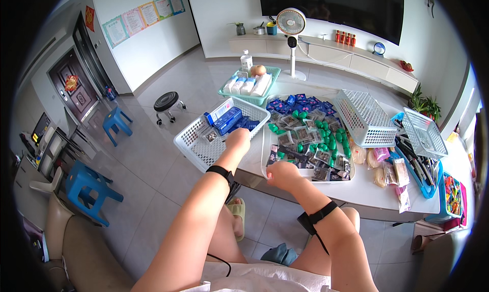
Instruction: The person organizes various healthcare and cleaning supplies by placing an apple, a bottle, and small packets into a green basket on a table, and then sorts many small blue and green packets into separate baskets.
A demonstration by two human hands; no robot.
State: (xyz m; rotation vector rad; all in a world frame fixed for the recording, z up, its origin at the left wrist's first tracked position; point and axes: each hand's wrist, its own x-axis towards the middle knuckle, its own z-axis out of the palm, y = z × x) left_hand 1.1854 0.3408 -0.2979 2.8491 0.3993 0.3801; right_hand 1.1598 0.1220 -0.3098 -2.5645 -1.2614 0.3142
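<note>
My left hand (238, 141) is curled over the near right side of a white perforated plastic basket (193, 146); its fingers are hidden, so I cannot tell if it holds anything. Inside the basket are a blue box (227, 120), dark blue packets (246, 124) and a clear sachet (209, 134). My right hand (283, 175), fingers bent, is at the near left corner of a white tray (263, 154); whether it grips the rim is unclear. The tray carries blue sachets (298, 103), clear sachets with dark contents (301, 133), green wrapped pieces (328, 139) and black stick packets (292, 153).
Behind stands a mint basket (225, 95) with white packs and a bottle (246, 60). An upturned basket (366, 120), a smaller basket (425, 133), a blue tray of pens (418, 164) and bagged items (389, 171) lie rightward. A fan (291, 43) rises beyond the table.
</note>
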